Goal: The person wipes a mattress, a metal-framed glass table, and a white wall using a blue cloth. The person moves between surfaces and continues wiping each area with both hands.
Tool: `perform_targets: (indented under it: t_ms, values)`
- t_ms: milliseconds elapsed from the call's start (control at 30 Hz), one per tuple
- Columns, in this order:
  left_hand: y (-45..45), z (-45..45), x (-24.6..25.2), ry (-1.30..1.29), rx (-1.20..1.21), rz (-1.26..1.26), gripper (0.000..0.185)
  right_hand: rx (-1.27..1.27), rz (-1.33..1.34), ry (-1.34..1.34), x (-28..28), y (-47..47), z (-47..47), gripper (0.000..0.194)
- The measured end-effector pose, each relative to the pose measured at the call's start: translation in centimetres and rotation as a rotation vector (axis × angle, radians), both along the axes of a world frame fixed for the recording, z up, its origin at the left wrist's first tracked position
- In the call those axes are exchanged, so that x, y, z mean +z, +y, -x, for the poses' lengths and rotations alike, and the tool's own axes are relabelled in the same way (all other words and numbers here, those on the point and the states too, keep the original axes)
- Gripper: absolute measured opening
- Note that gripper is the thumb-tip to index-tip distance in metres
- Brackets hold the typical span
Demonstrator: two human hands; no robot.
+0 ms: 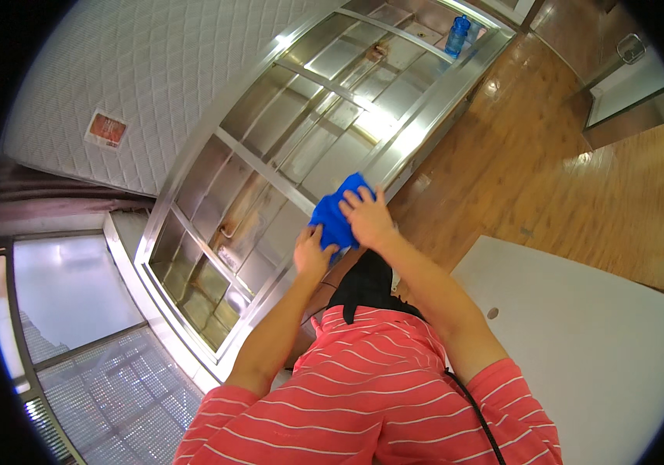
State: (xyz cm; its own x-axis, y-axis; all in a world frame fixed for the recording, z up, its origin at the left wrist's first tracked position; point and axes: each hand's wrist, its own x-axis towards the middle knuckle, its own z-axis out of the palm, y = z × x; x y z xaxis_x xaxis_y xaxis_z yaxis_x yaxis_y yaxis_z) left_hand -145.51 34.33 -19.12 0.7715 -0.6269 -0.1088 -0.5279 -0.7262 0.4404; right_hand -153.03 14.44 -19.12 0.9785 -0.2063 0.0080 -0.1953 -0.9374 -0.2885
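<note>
A bright blue cloth [333, 212] lies bunched over the near rail of a shiny metal frame [419, 136]. My left hand [312, 251] grips its lower left edge between thumb and fingers. On the cloth's right side rests my right hand [368, 217], fingers spread and bent over the fabric. The frame is long, with crossbars [262, 168] dividing its recessed metal panels. Brownish stains [250, 215] mark some of the panels. The part of the rail under the cloth is hidden.
A blue water bottle [457, 36] stands at the frame's far end. Behind the frame leans a quilted white mattress [151, 75]. A window [76, 290] is at left. To the right are wood-look flooring [518, 163] and a large white panel [576, 349].
</note>
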Motion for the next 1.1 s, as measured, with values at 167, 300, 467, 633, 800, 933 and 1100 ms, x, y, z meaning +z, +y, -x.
perform_targets:
  t_ms: [167, 300, 467, 633, 800, 933, 1100]
  values:
    - [6.1, 0.9, 1.2, 0.054, 0.099, -0.111, 0.074, 0.145, -0.094, -0.002, -1.1, 3.1, -0.9, 0.042]
    - [2.3, 0.9, 0.8, 0.071, 0.161, -0.098, 0.073, 0.183, -0.161, -0.052, -1.4, -3.1, -1.8, 0.04]
    - [-13.8, -0.8, -0.7, 0.07, 0.076, 0.024, 0.069, 0.013, -0.119, -0.025, -0.8, -18.4, -1.9, 0.044]
    - [-36.8, -2.5, -2.3, -0.032, -0.037, 0.175, 0.04, -0.14, 0.037, 0.063, -0.7, -30.2, -3.9, 0.041]
    - [-44.1, -2.7, -1.8, 0.079, -0.042, 0.143, 0.061, -0.171, 0.061, 0.094, 0.6, -39.8, -3.8, 0.049]
    - [-37.4, -2.6, -0.8, 0.189, 0.004, 0.125, 0.072, -0.059, 0.029, 0.101, 0.4, -39.6, -3.0, 0.054]
    - [-29.6, -1.7, 1.0, 0.127, 0.062, -0.024, 0.075, 0.146, -0.086, 0.105, 0.0, -34.6, -2.8, 0.047]
